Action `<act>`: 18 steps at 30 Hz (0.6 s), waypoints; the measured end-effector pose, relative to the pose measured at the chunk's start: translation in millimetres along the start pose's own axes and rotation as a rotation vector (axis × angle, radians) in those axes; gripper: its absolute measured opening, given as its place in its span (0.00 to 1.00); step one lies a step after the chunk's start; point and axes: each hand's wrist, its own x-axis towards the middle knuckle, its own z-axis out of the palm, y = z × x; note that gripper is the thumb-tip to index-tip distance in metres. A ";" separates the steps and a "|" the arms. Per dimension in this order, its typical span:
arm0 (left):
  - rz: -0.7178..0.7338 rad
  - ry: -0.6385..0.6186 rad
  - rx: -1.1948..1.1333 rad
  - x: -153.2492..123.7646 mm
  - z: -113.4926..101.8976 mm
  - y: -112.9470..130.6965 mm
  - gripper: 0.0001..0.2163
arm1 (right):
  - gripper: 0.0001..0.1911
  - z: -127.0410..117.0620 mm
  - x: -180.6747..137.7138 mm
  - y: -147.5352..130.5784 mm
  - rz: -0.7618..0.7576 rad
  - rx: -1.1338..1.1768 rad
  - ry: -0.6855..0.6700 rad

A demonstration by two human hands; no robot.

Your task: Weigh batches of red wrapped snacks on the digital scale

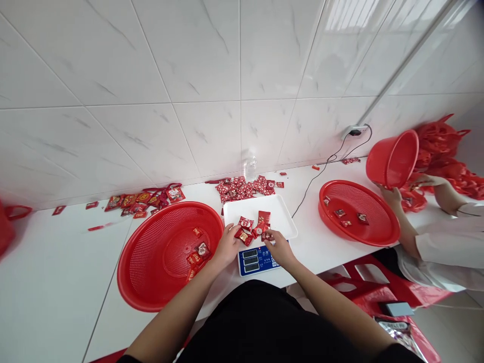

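On the white tray (282,212) of a weighing scale lie several small red wrapped candies. My left hand (227,247) is at the tray's front left, its finger and thumb closed around the end of a red wrapped candy (245,237). Another candy (245,223) lies just behind that one. My right hand (280,250) pinches a small dark red wrapped candy (265,235) at the tray's front edge. Between the hands are more red packets (263,217). Below the tray is the scale's blue display panel (251,260).
A large red basket (151,257) with a few candies stands left. Loose candies (236,189) and a clear bottle (250,167) lie behind the scale. To the right, a co-worker's hands (391,195) hold a red basket (393,159) above another basket (359,189). A black cable (310,184) crosses the table.
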 end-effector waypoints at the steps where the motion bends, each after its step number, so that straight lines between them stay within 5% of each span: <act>1: 0.007 0.019 0.064 -3.7 -4.0 -2.2 0.21 | 0.22 -0.6 4.6 1.2 -0.014 -0.025 0.018; 6: 0.042 0.026 0.359 -32.0 -21.6 -20.2 0.23 | 0.28 5.4 25.5 2.9 -0.134 -0.433 -0.080; 11: -0.090 -0.070 0.404 -59.4 -28.1 -45.4 0.27 | 0.24 14.7 34.8 1.0 -0.275 -0.666 -0.242; 18: -0.158 -0.107 0.278 -70.7 -30.0 -51.0 0.27 | 0.33 18.1 56.0 -17.3 -0.185 -0.662 -0.127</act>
